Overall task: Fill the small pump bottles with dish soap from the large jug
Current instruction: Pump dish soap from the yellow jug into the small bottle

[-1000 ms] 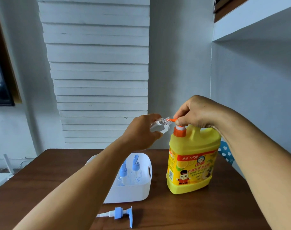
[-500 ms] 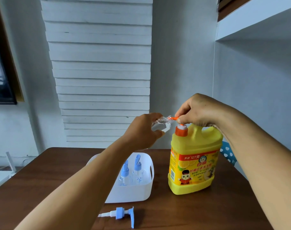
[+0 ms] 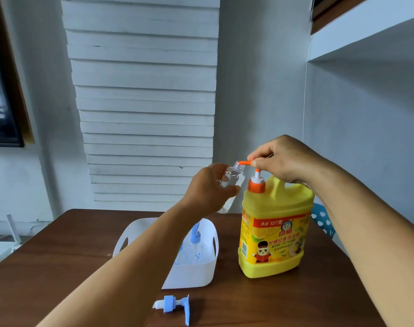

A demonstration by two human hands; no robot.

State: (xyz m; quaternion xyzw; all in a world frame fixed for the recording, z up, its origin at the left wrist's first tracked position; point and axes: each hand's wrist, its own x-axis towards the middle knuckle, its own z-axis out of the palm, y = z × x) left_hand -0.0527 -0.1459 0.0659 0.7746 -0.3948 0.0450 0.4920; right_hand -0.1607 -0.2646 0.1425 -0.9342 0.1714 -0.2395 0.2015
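Note:
The large yellow soap jug stands upright on the brown table, with an orange pump on its neck. My right hand pinches the pump's head, which is raised on its white stem. My left hand holds a small clear bottle without a cap, its open mouth right at the orange spout's tip. A white basket left of the jug holds small bottles with blue pumps. A loose blue pump top lies on the table in front of the basket.
A blue chair with white dots shows behind the jug at the table's right edge. A white slatted wall panel rises behind the table. A dark framed screen hangs at the far left.
The pump head has risen from its pressed-down position, showing the white stem, with my right hand still on it. The small bottle stays at the spout.

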